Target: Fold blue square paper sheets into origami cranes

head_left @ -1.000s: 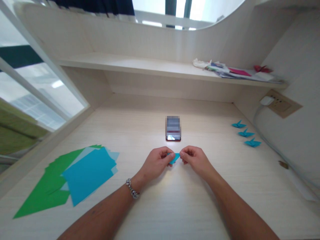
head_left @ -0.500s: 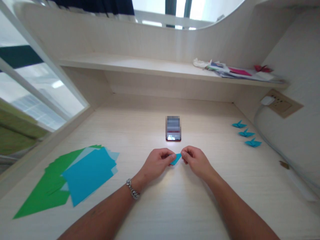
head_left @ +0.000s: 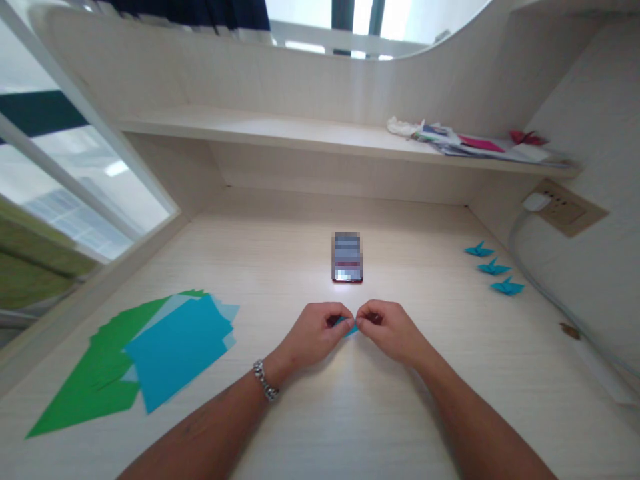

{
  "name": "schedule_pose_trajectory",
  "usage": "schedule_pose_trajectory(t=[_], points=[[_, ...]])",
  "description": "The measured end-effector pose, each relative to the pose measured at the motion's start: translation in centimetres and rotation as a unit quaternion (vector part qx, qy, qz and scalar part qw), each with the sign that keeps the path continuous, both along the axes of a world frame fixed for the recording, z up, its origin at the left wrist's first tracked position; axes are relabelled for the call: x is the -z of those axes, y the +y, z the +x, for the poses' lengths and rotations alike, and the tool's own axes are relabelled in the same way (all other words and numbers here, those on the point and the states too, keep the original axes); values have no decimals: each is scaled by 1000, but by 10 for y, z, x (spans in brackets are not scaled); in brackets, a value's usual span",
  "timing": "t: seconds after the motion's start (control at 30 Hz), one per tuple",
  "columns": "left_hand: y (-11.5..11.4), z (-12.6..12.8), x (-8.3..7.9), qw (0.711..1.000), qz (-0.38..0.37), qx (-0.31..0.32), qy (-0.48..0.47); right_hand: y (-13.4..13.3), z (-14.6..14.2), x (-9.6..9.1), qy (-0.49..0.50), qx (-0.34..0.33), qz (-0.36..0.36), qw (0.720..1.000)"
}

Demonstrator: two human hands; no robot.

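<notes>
Between my hands is a small folded piece of blue paper (head_left: 351,331), mostly covered by my fingers. My left hand (head_left: 320,331) pinches it with thumb and forefinger from the left. From the right, my right hand (head_left: 387,327) pinches its other end, with the fingertips of both hands almost touching. Just beyond my hands a phone (head_left: 347,257) lies on the desk, its screen blurred. Over at the right sit three blue paper cranes (head_left: 493,267) in a short row.
Sheets of blue paper (head_left: 180,353) lie over green paper sheets (head_left: 85,393) at the left. A shelf (head_left: 280,132) spans the back, holding papers (head_left: 480,145) and a red folded paper piece (head_left: 529,137). A cable (head_left: 540,287) runs down from a wall socket (head_left: 567,207).
My hands have moved closer together and slightly toward me. Less of the blue paper shows between the fingers now. Phone, cranes and sheets stay where they were.
</notes>
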State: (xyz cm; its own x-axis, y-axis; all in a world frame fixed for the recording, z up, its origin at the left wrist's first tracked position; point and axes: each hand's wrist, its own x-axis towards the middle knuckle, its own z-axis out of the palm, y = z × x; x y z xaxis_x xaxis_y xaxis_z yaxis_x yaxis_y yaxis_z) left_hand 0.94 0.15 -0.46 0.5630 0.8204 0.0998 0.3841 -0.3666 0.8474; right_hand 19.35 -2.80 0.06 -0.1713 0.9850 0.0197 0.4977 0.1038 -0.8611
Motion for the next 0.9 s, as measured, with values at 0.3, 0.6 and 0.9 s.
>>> schedule_pose_trajectory(t=[0.3, 0.6, 0.9], points=[[8, -4, -4, 998, -39, -13, -47, 4, 18, -2, 5, 2, -64, 998], [7, -2, -3, 995, -74, -23, -63, 5, 2, 5, 118, 13, -43, 992], [5, -6, -8, 995, -95, 24, -28, 7, 19, 2, 111, 0, -89, 990]])
